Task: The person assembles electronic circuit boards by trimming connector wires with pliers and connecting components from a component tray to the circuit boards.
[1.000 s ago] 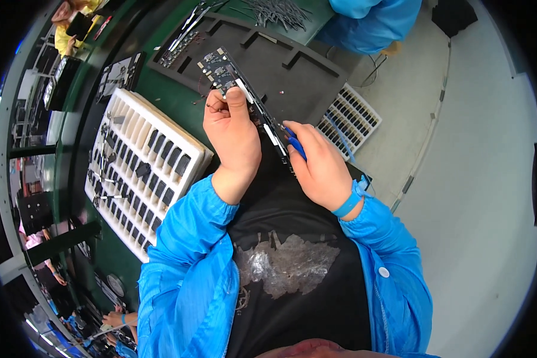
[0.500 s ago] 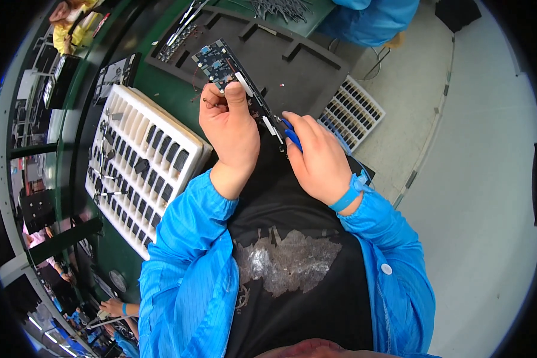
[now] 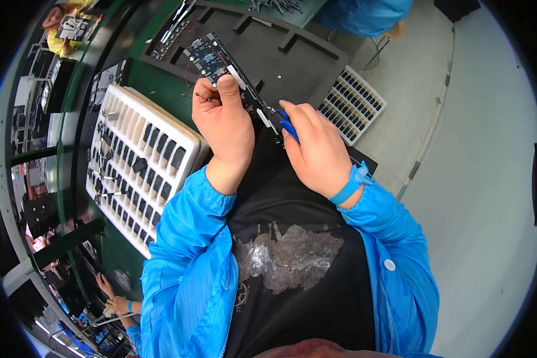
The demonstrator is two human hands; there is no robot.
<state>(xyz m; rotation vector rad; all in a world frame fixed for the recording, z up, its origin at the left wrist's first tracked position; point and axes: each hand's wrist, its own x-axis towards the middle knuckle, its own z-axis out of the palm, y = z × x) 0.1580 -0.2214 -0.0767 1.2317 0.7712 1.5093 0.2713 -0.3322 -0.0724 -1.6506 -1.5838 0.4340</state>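
Note:
My left hand [image 3: 225, 122] grips a dark circuit board [image 3: 207, 55] by its near side, thumb on top. The board carries small components, and a long narrow black strip with white pieces slants from it down toward my right hand. In my right hand [image 3: 318, 149] is a tool with blue handles [image 3: 289, 126], probably small pliers or cutters. Its metal tip meets the board's edge, though the jaws are too small to make out. Thin reddish wires hang beside my left fingers.
A white tray [image 3: 191, 145] of black parts lies on the green bench at left. Behind the board is a dark slotted mat [image 3: 316, 59]; another white tray [image 3: 353, 106] sits to its right. A person in a blue garment [image 3: 364, 18] is at the far side.
Both hands, with the board and the blue-handled tool, have shifted slightly left and away from me. Each hand keeps its hold.

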